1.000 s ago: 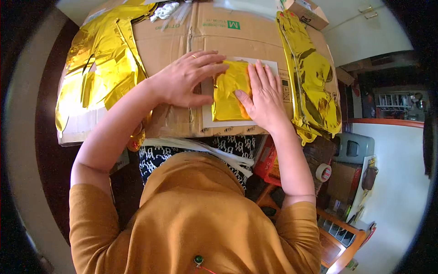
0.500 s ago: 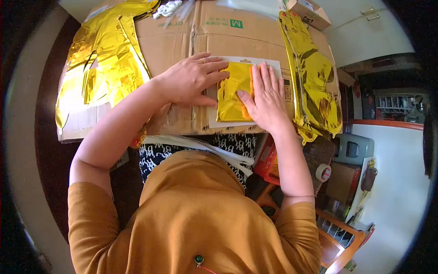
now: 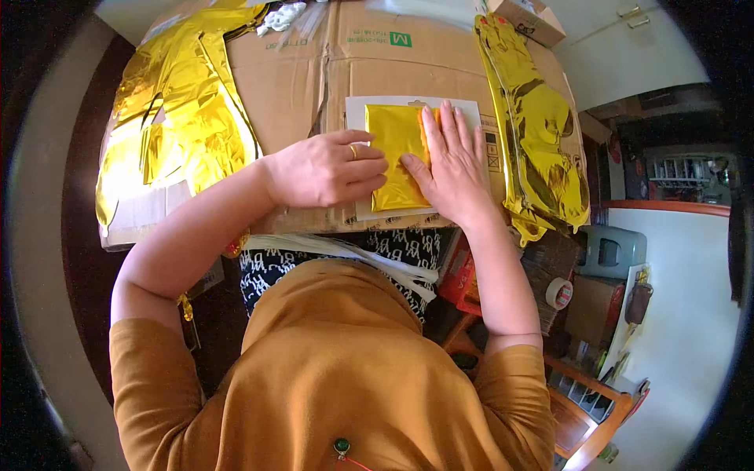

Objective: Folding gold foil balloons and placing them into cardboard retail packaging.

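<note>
- Gold foil packet (image 3: 393,137), flat and roughly rectangular, lies on a white card (image 3: 356,118) between the person's two hands; the card shows past its left side and has a hanging slot in its top edge.
- An orange strip (image 3: 425,140) shows along the packet's right side, partly covered by the right hand.
- Right hand (image 3: 453,169): laid flat, palm down, over the right part of the packet and card, with its fingers straight, close together and clasping nothing; the thumb reaches out across the foil.
- Left hand (image 3: 330,169): at the packet's left edge, fingers bent inward, their tips overlapping the foil; I cannot tell whether they pinch it. One finger wears a ring (image 3: 353,152).
- Large cardboard box (image 3: 275,102): the brown surface beneath the card, with a seam running away from the person and green print near the far side.
- Larger gold foil pieces (image 3: 177,110) spread over the box's left side, wrinkled and shiny; more gold foil (image 3: 542,129) lies in a long pile along its right side.
- At the far edge, a white bundle (image 3: 283,17) sits to the left and a small cardboard box (image 3: 528,20) to the right.
- White strips (image 3: 369,261) lie across the black-and-white patterned cloth (image 3: 271,275) at the person's lap.
- Lower right, a tape roll (image 3: 559,293) stands near a grey-blue plastic case (image 3: 614,250), above a wooden chair (image 3: 620,408).
</note>
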`<state>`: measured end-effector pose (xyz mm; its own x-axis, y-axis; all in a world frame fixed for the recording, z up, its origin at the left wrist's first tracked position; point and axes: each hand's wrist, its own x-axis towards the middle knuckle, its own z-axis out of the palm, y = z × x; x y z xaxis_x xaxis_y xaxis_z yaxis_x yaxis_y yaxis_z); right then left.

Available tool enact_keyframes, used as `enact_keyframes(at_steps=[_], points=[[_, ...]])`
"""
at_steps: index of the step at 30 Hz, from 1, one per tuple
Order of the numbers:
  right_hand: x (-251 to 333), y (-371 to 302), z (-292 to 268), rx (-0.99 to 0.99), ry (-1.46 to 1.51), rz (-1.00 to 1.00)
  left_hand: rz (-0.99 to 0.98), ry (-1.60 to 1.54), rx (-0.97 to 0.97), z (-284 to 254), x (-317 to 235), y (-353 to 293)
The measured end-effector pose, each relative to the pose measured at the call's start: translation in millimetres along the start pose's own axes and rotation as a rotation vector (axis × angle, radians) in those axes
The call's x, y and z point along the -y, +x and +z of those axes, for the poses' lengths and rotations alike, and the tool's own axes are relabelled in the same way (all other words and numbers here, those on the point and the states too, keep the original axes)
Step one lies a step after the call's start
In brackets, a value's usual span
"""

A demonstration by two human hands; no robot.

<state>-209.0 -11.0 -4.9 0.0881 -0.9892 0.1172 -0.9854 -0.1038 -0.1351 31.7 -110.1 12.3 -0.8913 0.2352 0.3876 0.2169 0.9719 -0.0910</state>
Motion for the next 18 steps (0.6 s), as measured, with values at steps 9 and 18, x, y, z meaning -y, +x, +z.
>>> enact_keyframes(at_steps=[9, 18], points=[[-2.4, -0.4, 3.1, -0.02, -0.035, -0.018, -0.106, -0.105, -0.015, -0.2, -11.2, -4.9], [1.4, -1.3, -1.6, -0.024, -0.057, -0.006, -0.719, -0.066, -0.103, 3.7, -35.2, 53.8]])
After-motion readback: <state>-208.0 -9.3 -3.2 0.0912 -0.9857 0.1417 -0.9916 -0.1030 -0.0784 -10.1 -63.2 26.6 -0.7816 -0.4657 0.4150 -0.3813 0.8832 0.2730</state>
